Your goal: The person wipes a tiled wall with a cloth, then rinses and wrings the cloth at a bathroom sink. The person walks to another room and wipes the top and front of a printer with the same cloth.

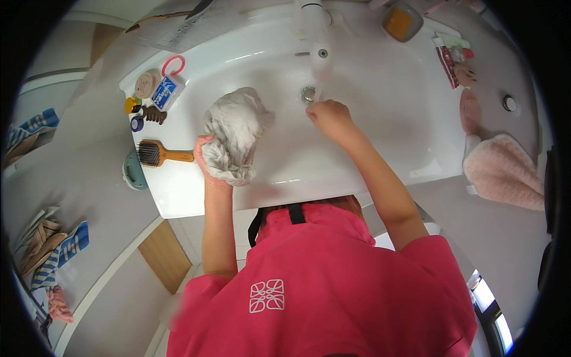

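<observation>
A wet, crumpled white cloth (238,116) hangs over the left side of the white washbasin (379,102). My left hand (203,156) grips its bunched lower end near the basin's front rim, and the folds hide most of the fingers. Below the white faucet (321,49), my right hand (332,119) is curled into a loose fist at a thin stream of water. No object shows in it, though the palm is hidden. The metal drain (308,94) lies just beyond those knuckles.
A wooden paddle hairbrush (163,154) lies on the left rim beside my left hand. Behind it are a brown claw clip (154,115), a blue-and-white box (166,93) and small jars. A toothpaste tube (446,62) and pink towel (502,172) are at right; a soap dish (403,22) stands behind.
</observation>
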Tool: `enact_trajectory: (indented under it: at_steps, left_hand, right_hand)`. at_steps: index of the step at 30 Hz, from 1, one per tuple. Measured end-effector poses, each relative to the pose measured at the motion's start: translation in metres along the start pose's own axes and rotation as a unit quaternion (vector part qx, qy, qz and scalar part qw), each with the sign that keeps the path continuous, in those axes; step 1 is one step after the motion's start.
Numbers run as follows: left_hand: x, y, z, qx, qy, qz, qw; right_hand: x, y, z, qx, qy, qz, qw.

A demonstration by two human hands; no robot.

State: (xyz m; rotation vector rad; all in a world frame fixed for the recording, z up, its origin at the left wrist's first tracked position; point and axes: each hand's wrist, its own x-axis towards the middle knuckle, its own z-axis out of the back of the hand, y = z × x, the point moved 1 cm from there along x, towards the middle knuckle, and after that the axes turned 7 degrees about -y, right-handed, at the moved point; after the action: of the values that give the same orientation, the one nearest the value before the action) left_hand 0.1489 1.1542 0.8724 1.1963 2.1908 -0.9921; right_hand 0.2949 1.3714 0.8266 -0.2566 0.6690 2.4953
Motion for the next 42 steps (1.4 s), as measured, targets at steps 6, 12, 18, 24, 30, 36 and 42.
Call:
enact_trajectory:
  at_steps: [6, 12, 18, 24, 30, 36, 42]
  left_hand:
    - [0.002, -0.001, 0.004, 0.016, -0.029, 0.008, 0.999]
    - [0.003, 0.002, 0.010, 0.029, -0.054, 0.011, 0.998]
    - [0.003, 0.009, 0.003, 0.042, -0.072, 0.034, 0.996]
    - [0.015, 0.043, -0.035, 0.075, -0.031, 0.152, 0.985]
    - [0.060, 0.068, -0.072, 0.127, 0.007, 0.238, 0.963]
    - [0.119, 0.099, -0.033, 0.186, -0.058, 0.256, 0.947]
    - [0.085, 0.127, -0.056, 0.242, 0.040, 0.256, 0.935]
  right_hand:
    - [-0.047, 0.011, -0.003, -0.108, -0.197, 0.224, 0.948]
    - [-0.042, 0.018, 0.014, 0.010, -0.091, 0.084, 0.992]
    - [-0.025, -0.017, -0.007, 0.397, -0.019, -0.138, 0.907]
    - [0.014, -0.013, -0.026, 0.817, 0.141, -0.191, 0.525]
    - [0.004, -0.051, -0.005, 0.700, 0.205, -0.228, 0.645]
    - [-0.016, -0.061, 0.019, 0.725, 0.084, -0.279, 0.625]
    - [-0.020, -0.016, 0.027, 0.627, -0.060, -0.200, 0.750]
